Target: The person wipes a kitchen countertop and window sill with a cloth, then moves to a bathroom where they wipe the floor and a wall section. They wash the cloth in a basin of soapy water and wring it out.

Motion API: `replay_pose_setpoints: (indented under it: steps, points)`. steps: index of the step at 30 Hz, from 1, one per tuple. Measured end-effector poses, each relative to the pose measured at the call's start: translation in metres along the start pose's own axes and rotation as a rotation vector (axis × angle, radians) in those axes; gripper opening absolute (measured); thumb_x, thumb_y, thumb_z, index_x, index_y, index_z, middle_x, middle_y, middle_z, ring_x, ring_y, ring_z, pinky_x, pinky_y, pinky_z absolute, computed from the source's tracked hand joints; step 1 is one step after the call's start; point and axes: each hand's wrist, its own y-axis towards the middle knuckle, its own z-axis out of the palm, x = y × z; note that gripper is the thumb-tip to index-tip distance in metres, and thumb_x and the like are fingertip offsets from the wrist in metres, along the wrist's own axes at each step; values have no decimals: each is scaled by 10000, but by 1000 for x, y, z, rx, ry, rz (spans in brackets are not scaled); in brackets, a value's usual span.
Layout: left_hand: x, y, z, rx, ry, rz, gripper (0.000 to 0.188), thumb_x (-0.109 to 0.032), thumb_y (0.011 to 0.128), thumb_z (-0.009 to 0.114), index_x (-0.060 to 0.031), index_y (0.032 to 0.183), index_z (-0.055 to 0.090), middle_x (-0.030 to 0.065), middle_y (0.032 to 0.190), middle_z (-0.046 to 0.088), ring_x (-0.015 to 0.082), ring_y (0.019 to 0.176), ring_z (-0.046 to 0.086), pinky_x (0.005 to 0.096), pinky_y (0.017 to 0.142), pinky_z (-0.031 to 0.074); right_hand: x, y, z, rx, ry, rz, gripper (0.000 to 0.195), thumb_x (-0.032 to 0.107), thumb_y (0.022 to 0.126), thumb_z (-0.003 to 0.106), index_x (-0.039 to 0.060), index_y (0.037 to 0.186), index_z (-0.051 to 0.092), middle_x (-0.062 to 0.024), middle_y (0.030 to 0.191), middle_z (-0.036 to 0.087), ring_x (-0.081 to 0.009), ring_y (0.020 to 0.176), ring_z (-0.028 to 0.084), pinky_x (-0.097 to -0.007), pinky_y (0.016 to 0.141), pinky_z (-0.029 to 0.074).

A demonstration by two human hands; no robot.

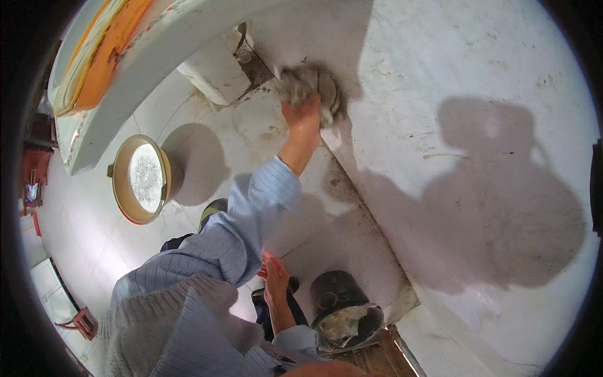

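My left hand (pixel 304 115) reaches forward, its fingers pressed around a grey cloth (pixel 313 85) that is blurred by motion. The cloth lies against the white wall (pixel 447 61), at the joint where wall and floor meet. Part of my fingers is hidden by the cloth. My right hand (pixel 274 275) hangs lower down near my body, with nothing in it. Dark grime runs along the wall's foot below the cloth. To the left, a beige basin (pixel 120 188) stands on the tiled floor, with a bright, glaring surface inside.
A black bucket (pixel 339 287) holding crumpled pale plastic (pixel 346 323) stands at lower right beside brown boards (pixel 377 353). A white block (pixel 216 77) juts up near the wall. Overhead at upper left hangs a pale curved edge (pixel 183 52) with an orange item (pixel 108 61). Red wooden furniture (pixel 35 172) stands far left.
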Motion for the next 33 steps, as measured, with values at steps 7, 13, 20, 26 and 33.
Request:
replay_pose_setpoints:
  steps: [7,13,20,26,33]
  points:
    - [-19,-85,45,619,585,1364,491,-265,724,705,-64,1153,578,181,1116,545,330,976,511,406,808,412,-42,25,-19,-36,37,-138,369,313,905,584,50,1163,582,-105,1027,653,-156,823,636,-262,655,495]
    - [-11,95,-32,643,954,1353,660,-381,772,660,-70,1308,434,168,1323,432,341,1183,429,422,977,358,-5,7,0,109,-25,-82,290,227,913,565,43,1135,600,-98,1033,653,-163,812,643,-268,674,507]
    - [16,192,-45,22,984,698,579,-372,856,530,-65,1327,392,129,1372,378,301,1197,408,403,1021,314,-21,3,-14,74,-30,-46,288,204,922,537,34,1145,599,-97,1030,655,-157,816,642,-259,663,503]
    - [88,34,-55,245,294,-212,539,-246,830,617,-34,1283,414,125,1266,466,281,1169,427,394,960,379,-6,15,-1,114,-58,-34,325,254,914,566,31,1148,597,-108,1032,653,-169,816,647,-264,663,506]
    - [-18,156,-15,69,566,816,595,-275,776,686,50,1205,432,187,1271,443,282,1146,437,389,978,330,-21,6,-15,78,-64,14,306,198,915,535,29,1166,587,-111,1015,657,-176,790,650,-272,645,511]
